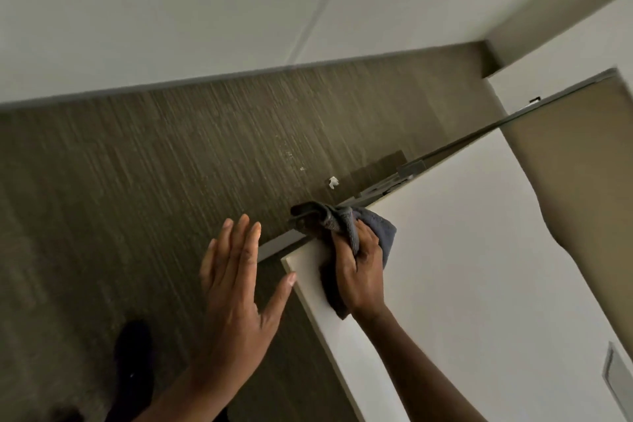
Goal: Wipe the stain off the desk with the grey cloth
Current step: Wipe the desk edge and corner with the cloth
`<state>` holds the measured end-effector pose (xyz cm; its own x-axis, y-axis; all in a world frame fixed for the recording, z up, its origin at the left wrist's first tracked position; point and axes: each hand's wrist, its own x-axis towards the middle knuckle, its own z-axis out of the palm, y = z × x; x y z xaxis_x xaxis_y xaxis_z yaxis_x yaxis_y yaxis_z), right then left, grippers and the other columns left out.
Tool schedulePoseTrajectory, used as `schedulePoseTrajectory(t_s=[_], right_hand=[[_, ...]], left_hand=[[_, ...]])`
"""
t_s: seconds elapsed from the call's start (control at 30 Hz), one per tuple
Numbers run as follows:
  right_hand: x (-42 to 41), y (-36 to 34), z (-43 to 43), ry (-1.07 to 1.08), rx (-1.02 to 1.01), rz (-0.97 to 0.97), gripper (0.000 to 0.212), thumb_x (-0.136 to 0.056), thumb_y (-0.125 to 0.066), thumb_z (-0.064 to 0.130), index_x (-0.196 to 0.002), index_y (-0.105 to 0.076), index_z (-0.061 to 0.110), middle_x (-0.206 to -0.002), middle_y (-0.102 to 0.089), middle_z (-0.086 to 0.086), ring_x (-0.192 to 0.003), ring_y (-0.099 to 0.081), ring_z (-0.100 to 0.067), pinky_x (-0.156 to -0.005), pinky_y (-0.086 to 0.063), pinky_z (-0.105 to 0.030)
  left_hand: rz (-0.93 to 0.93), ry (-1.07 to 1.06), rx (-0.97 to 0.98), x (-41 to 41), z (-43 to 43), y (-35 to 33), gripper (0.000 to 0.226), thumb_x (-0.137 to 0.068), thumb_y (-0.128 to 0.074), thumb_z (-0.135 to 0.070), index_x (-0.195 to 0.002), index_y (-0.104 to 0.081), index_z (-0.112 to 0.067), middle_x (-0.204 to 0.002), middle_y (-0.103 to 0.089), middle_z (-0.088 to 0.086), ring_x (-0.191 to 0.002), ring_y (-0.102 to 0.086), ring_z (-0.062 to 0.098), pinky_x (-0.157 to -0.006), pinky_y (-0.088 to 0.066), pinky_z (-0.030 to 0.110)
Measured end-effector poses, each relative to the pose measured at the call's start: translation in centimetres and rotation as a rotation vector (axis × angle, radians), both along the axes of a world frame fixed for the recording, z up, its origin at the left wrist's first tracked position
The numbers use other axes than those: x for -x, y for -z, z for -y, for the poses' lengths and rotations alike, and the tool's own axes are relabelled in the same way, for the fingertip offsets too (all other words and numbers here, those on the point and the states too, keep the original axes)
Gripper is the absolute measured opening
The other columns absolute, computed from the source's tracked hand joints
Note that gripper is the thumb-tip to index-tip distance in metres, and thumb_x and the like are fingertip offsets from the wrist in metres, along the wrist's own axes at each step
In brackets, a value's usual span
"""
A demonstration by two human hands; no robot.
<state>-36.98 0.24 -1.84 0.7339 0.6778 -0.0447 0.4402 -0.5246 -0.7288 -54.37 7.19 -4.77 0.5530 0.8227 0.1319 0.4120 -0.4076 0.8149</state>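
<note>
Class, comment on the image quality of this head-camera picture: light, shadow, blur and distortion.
Head view: dim, soft light; the white desk is the brightest surface, without glare. The right hand and grey cloth cast a faint shadow. Wide-angle tilt slants the walls. Mild blur softens the carpet and left hand.

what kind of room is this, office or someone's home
Probably an office or similar workplace, though I can't be sure. The floor is striped commercial-style carpet, the white desk is plain laminate beside a fabric-covered partition panel, and the walls are bare white panels.
</note>
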Motion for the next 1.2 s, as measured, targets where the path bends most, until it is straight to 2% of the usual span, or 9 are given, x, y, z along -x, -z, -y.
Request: schedulePoseTrajectory(t_s=[0.1, 0.23, 0.3, 0.4, 0.5, 0.63, 0.87, 1.0, 1.2], right_hand=[[0.6, -1.1, 0.1, 0.039, -0.036, -0.09, 0.019, -0.099, -0.046, 0.046, -0.099, -0.064, 0.051, -0.1, -0.068, 0.016, -0.103, -0.063, -0.017, -0.097, -0.05, -0.054], [1.3, -2.3, 0.7, -0.015, -0.038, -0.174, 0.021, -0.098, -0.045, 0.05, -0.101, -0.066, 0.047, -0.101, -0.069, 0.016, -0.101, -0.065, -0.014, -0.093, -0.053, -0.051], [1.7, -2.7, 0.8, -0.081, -0.062, -0.15, 0.02, -0.102, -0.046, 0.044, -0.102, -0.066, 0.04, -0.099, -0.068, 0.014, -0.096, -0.066, -0.017, -0.087, -0.055, -0.051], [2.2, -3.1, 1.0, -0.144, -0.098, -0.091, 0.019, -0.105, -0.046, 0.036, -0.102, -0.065, 0.034, -0.097, -0.066, 0.015, -0.093, -0.066, -0.019, -0.082, -0.055, -0.05], [2.7, -3.1, 1.3, -0.198, -0.062, -0.031, 0.021, -0.103, -0.045, 0.034, -0.107, -0.065, 0.033, -0.104, -0.066, 0.019, -0.104, -0.063, -0.014, -0.093, -0.049, -0.048], [3.3, -3.7, 1.8, -0.321, 0.055, 0.094, 0.044, -0.097, -0.037, 0.043, -0.131, -0.062, 0.03, -0.134, -0.063, 0.012, -0.131, -0.05, -0.006, -0.116, -0.027, -0.045], [3.4, -5.9, 3.4, -0.509, 0.134, 0.259, 0.054, -0.097, -0.033, 0.047, -0.144, -0.051, 0.029, -0.151, -0.052, 0.005, -0.145, -0.037, -0.014, -0.121, -0.019, -0.047], [3.1, -6.3, 4.2, -0.532, 0.18, 0.352, 0.054, -0.098, -0.037, 0.045, -0.149, -0.044, 0.031, -0.157, -0.044, 0.003, -0.15, -0.03, -0.019, -0.121, -0.018, -0.052], [2.6, -6.5, 4.8, -0.546, 0.252, 0.456, 0.064, -0.095, -0.049, 0.046, -0.155, -0.033, 0.03, -0.162, -0.035, -0.003, -0.154, -0.021, -0.027, -0.121, -0.018, -0.058]], left_hand=[[0.014, -0.03, -0.031, -0.1, 0.0, -1.7, 0.06, -0.095, -0.06, -0.039, -0.142, -0.058, -0.002, -0.15, -0.057, 0.011, -0.145, -0.048, 0.028, -0.11, -0.041, 0.051], [0.071, -0.085, 0.04, -0.5, 0.0, -3.3, 0.043, -0.097, -0.061, -0.034, -0.126, -0.07, -0.004, -0.123, -0.074, 0.006, -0.116, -0.068, 0.021, -0.093, -0.048, 0.043], [0.109, -0.124, 0.186, -0.6, 0.0, -4.0, 0.034, -0.103, -0.06, -0.034, -0.117, -0.074, -0.007, -0.111, -0.077, 0.005, -0.106, -0.072, 0.022, -0.088, -0.053, 0.047], [0.1, -0.193, 0.562, -0.8, 0.2, -5.3, 0.053, -0.092, -0.047, -0.062, -0.1, -0.077, -0.019, -0.093, -0.077, 0.001, -0.093, -0.072, 0.02, -0.081, -0.058, 0.043], [0.089, -0.283, 0.838, -1.4, -0.1, -5.8, 0.06, -0.089, -0.045, -0.071, -0.079, -0.076, -0.021, -0.073, -0.077, 0.0, -0.074, -0.074, 0.019, -0.064, -0.053, 0.035], [0.002, -0.348, 1.093, -2.0, -1.5, -6.0, 0.063, -0.093, -0.049, -0.072, -0.093, -0.076, -0.016, -0.082, -0.08, 0.004, -0.084, -0.075, 0.025, -0.064, -0.051, 0.036], [-0.029, -0.276, 1.158, -2.8, -2.4, -7.7, 0.058, -0.079, -0.07, -0.072, -0.107, -0.076, -0.022, -0.105, -0.079, 0.005, -0.103, -0.072, 0.028, -0.076, -0.056, 0.041], [0.032, -0.192, 1.136, -3.8, -2.0, -9.5, 0.04, -0.079, -0.08, -0.051, -0.102, -0.079, -0.019, -0.094, -0.082, 0.002, -0.096, -0.074, 0.025, -0.076, -0.053, 0.037], [0.082, -0.098, 1.161, -5.1, -1.2, -11.0, 0.03, -0.086, -0.079, -0.017, -0.115, -0.074, -0.009, -0.107, -0.079, 0.014, -0.093, -0.073, 0.025, -0.074, -0.055, 0.034]])
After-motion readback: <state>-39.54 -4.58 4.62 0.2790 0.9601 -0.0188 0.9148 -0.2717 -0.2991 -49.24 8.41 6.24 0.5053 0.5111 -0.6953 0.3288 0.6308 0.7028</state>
